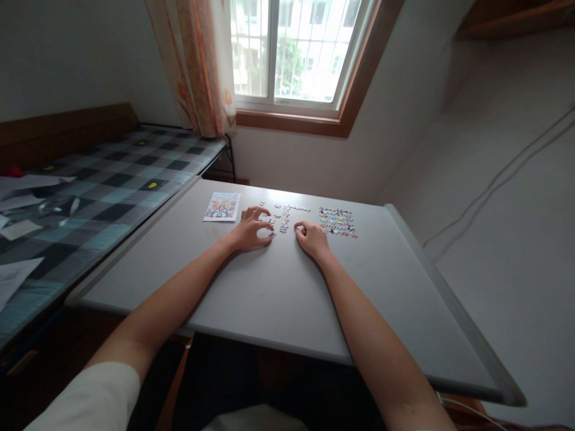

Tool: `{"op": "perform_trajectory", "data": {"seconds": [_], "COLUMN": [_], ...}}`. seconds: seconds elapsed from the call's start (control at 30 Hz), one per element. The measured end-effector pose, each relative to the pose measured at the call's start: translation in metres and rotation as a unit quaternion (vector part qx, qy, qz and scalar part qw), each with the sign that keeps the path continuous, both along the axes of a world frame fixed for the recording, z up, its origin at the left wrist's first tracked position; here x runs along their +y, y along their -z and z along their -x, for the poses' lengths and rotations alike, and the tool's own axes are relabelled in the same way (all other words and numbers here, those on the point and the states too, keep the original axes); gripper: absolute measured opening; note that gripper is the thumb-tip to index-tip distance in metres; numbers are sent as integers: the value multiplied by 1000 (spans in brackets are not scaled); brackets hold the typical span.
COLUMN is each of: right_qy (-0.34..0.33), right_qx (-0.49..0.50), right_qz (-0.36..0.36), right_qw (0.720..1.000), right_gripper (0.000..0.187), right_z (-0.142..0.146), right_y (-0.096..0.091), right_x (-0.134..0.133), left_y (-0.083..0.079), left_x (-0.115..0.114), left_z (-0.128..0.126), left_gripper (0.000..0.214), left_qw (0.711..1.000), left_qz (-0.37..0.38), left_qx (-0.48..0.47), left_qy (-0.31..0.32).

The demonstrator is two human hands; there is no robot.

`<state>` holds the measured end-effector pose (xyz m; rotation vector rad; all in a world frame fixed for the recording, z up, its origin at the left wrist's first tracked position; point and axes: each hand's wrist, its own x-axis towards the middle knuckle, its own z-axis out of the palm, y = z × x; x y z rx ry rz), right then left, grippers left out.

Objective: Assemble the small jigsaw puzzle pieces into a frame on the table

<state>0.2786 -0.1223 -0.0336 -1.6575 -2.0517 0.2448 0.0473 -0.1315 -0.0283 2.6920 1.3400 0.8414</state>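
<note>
My left hand [255, 230] rests on the table with thumb and fingers spread in a wide curve. Small jigsaw pieces [277, 207] lie loose around its fingertips, and one is close to the thumb tip. Just right of it, some joined jigsaw pieces [284, 228] form a corner strip running up and then rightward. My right hand [311, 237] lies on its side right of that strip, fingers curled in and thumb near the index finger; whether a piece is between them is hidden. Beyond it sits a block of jigsaw pieces [336, 220] laid in rows.
A printed picture card [222, 207] lies left of my left hand on the grey-white table [265, 299]. A bed with a checked cover [135, 167] and loose papers stands along the left. Behind the table are a curtain [197, 72] and a barred window [300, 54].
</note>
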Motion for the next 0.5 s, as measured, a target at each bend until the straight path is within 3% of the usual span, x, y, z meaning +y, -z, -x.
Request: {"op": "perform_trajectory", "data": {"seconds": [0.5], "right_qy": [-1], "right_qx": [-1], "right_qz": [4], "right_qw": [1000], "right_gripper": [25], "right_z": [0], "right_y": [-1], "right_x": [-1], "left_y": [2], "left_x": [3], "left_z": [2], "left_gripper": [15], "left_qw": [997], "left_qz": [71], "left_qx": [-17], "left_qy": [-4]}}
